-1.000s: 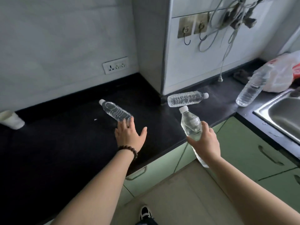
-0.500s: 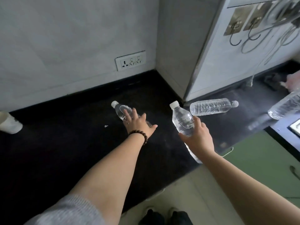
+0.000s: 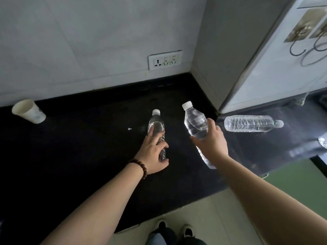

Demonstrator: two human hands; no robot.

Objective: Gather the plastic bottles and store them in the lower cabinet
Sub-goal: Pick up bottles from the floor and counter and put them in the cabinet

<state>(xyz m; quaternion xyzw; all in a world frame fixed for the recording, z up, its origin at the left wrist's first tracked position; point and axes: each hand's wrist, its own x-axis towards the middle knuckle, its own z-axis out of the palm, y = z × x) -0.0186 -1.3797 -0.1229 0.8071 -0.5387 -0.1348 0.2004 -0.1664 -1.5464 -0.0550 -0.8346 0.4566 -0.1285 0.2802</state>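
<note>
Bottle (image 3: 156,128) mid-countertop (image 3: 70,156): reached a second ago, now gripped by left hand (image 3: 153,154) | right hand (image 3: 211,145) still grasping second bottle (image 3: 195,123) | cabinet storage pending

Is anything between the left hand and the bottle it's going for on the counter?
No. The left hand is already on the lying bottle, fingers over its lower half, nothing between them. The right hand holds another bottle off to the side, clear of it.
</note>
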